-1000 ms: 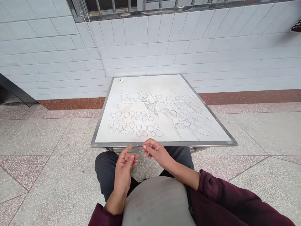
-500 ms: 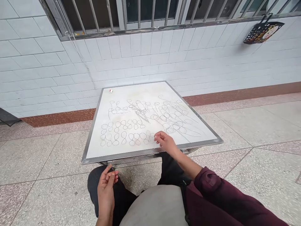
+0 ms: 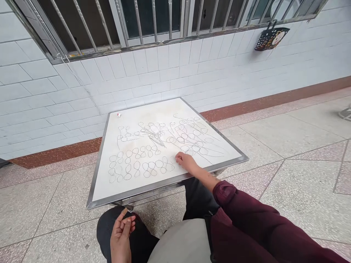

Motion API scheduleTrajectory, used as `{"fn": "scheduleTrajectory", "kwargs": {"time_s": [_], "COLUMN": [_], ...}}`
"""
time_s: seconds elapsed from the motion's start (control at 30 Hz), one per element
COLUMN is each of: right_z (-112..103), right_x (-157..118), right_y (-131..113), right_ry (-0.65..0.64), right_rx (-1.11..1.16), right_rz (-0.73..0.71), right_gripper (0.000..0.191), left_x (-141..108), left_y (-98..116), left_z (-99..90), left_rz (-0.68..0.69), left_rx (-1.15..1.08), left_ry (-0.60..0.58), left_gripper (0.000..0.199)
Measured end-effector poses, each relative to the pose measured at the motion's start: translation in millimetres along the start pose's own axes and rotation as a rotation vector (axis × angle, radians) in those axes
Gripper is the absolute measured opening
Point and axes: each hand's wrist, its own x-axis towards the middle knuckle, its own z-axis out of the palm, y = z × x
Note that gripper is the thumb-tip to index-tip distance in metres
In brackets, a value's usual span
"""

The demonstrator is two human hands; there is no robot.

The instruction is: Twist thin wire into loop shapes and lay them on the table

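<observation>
Wire loops point(image 3: 155, 136) on tabletop point(image 3: 161, 109)
Right hand point(image 3: 187, 163) over it, left hand point(image 3: 121, 237) off its near side; both half-curled, can't tell grip.

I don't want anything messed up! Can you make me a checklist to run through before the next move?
1. Right hand near the wire loops: ok.
2. Left hand off the table: ok.
3. Wire in the right hand: cannot tell, too thin to see.
4. Middle wires lying apart: not ok, they overlap.
5. Small red-and-white thing clear of both hands: ok, far left corner.
</observation>
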Motion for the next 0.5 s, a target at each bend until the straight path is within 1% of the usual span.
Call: {"fn": "scheduleTrajectory", "kwargs": {"time_s": [0.13,0.27,0.5], "right_z": [-1.9,-4.8,0.2], "right_x": [5.1,12.3,19.3], "right_y": [-1.5,-2.3,-1.5], "right_ry": [0.002,0.010,0.060], "right_rx": [-0.016,-0.032,-0.059], "right_rz": [0.004,0.014,0.009], "right_gripper": [0.010,0.011,0.013], "left_x": [0.5,0.7,0.4], "left_y": [-3.1,-5.9,-6.4], "left_z": [-3.5,-2.9,1.3], "left_rz": [-0.015,-0.019,-0.055], "left_rx": [0.010,0.017,0.019], "left_ry": [0.015,0.018,0.011], "left_gripper": [0.068,0.066,0.066]}}
